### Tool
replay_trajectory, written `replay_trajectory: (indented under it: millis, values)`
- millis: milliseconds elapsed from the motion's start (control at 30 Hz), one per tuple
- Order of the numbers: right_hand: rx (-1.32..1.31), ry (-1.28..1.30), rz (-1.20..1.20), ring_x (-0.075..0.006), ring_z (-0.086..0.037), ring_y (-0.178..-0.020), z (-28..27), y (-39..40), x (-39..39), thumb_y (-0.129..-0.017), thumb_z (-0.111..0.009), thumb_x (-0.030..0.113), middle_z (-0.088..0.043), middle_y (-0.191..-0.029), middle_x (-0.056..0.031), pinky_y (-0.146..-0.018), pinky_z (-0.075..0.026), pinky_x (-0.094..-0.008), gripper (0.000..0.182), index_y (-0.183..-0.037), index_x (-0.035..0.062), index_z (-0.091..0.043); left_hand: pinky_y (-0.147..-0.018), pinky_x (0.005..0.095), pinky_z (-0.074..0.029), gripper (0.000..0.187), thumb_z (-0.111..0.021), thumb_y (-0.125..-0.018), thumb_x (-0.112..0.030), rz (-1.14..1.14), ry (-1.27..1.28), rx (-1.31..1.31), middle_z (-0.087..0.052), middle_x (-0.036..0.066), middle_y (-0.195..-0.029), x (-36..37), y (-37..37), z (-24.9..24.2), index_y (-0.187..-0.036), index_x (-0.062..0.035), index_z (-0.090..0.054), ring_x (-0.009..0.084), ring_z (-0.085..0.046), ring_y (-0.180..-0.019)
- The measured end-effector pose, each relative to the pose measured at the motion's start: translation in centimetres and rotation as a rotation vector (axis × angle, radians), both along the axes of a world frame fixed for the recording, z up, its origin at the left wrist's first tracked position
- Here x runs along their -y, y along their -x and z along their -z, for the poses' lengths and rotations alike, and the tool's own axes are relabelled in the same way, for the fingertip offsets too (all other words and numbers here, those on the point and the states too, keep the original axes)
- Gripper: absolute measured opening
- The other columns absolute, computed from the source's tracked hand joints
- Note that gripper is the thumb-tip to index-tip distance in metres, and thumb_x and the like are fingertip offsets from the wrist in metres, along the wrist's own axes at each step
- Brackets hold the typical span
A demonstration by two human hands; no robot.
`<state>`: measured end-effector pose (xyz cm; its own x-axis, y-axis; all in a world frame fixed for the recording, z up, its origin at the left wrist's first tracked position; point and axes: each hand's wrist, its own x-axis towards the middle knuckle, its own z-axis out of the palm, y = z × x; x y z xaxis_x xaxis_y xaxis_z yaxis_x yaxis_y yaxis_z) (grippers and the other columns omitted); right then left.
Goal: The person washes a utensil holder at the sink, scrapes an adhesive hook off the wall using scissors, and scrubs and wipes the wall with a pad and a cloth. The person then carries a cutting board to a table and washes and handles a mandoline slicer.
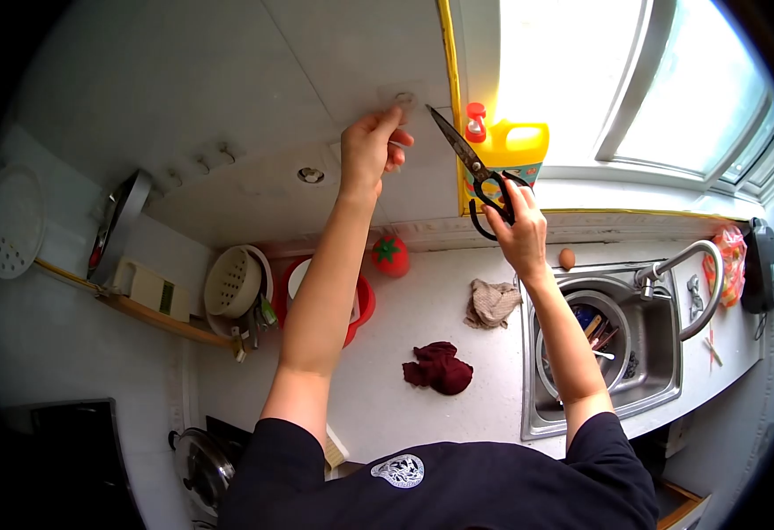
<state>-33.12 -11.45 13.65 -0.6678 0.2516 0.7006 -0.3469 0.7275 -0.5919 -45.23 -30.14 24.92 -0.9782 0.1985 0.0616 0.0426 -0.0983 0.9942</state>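
In the head view my right hand (521,231) grips a pair of scissors (468,152) by the black handles. The dark blades point up and left along the wall, their tip close to a small clear wall hook (404,98). My left hand (373,150) is raised to this hook, thumb and forefinger at its lower edge and the other fingers curled. Behind the scissors, a yellow jug (521,141) with a red cap stands on the window ledge.
Below are a dark red cloth (440,368), a beige cloth (493,303), a tomato-shaped container (390,255) and an egg (567,258) on the counter (378,397). The sink (660,353) with its curved faucet (712,265) lies right. A rack (166,320) with colanders is left.
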Motion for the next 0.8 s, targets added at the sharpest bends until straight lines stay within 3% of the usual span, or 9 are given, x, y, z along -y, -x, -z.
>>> replay_trajectory:
  millis: [233,433,800]
  values:
    - [0.004,-0.020,0.031,-0.0332,-0.061,-0.080,1.3,0.7,0.4,-0.078,-0.071,0.012,-0.058,-0.095,-0.0172,-0.068,-0.051,-0.0374,0.040,-0.111,-0.0045,-0.053,-0.037,0.0201,-0.032,0.024,-0.064,-0.088,-0.027,0.016,0.184,-0.124,-0.062,0.005,-0.067,-0.1,0.0,-0.1,-0.085,-0.0027,-0.063,0.0066,-0.049,-0.043]
    - [-0.046,-0.054,0.062,-0.0337,-0.061,-0.079,2.2,2.0,0.0,-0.080,-0.069,0.012,-0.058,-0.096,-0.0177,-0.067,-0.052,-0.0377,0.037,-0.110,-0.0041,-0.054,-0.038,0.0200,-0.030,0.019,-0.063,-0.086,-0.021,-0.011,0.117,-0.105,-0.060,0.003,-0.061,-0.2,0.1,-0.2,-0.079,-0.0029,-0.065,0.0056,-0.049,-0.044]
    - [-0.134,-0.105,0.097,-0.0305,-0.061,-0.076,1.7,2.7,-0.4,-0.081,-0.067,0.008,-0.060,-0.088,-0.0148,-0.065,-0.051,-0.0375,0.031,-0.107,-0.0045,-0.056,-0.039,0.0182,-0.025,0.018,-0.063,-0.085,-0.017,-0.067,0.016,-0.140,-0.049,-0.003,-0.053,-1.0,0.0,0.4,-0.072,-0.0039,-0.064,0.0032,-0.038,-0.042]
